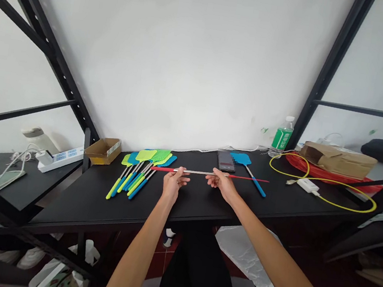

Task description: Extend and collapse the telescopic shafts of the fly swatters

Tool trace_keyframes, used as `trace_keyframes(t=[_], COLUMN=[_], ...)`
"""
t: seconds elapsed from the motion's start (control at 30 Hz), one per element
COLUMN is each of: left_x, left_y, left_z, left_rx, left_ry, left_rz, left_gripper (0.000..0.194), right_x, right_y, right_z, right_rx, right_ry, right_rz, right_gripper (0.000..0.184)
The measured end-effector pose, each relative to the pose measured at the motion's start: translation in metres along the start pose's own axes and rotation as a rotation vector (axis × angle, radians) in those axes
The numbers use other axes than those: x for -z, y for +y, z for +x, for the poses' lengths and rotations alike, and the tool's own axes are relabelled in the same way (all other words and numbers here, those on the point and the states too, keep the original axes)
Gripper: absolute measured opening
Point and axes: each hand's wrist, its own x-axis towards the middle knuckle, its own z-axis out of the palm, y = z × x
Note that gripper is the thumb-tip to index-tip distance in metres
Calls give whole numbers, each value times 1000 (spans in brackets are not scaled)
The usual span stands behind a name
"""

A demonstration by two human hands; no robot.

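A thin rod with red ends, which looks like a red fly swatter [198,172] seen edge-on, lies level across both my hands above the black table. My left hand [173,183] pinches it near its left red end, with the thumb on top. Around its silvery shaft, toward the right red part, my right hand [220,183] is closed. Left of my hands lie several fly swatters [146,155] in green, yellow-green and blue, fanned in an overlapping row. A single blue fly swatter [242,159] rests behind my right hand, beside a phone [226,160].
A small open cardboard box [103,151] stands at the table's left. At the right are a water bottle [281,137], a yellow cable [341,206], a white adapter [307,185] and a larger carton [337,160] on red plastic. Black frame posts [328,73] rise on both sides.
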Motion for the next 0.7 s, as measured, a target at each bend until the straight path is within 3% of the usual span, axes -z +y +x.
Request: trace_keyframes(t=[0.17,0.7], left_x=[5,3], left_y=[1,4], left_z=[3,-2], left_rx=[-26,-69], left_ry=[81,6], left_rz=[-108,-152], left_gripper=[32,44], right_x=[0,-2], right_y=[-7,2], right_z=[-1,2], right_rx=[-13,11], right_ry=[67,165], right_rz=[102,158], right_gripper=[60,52])
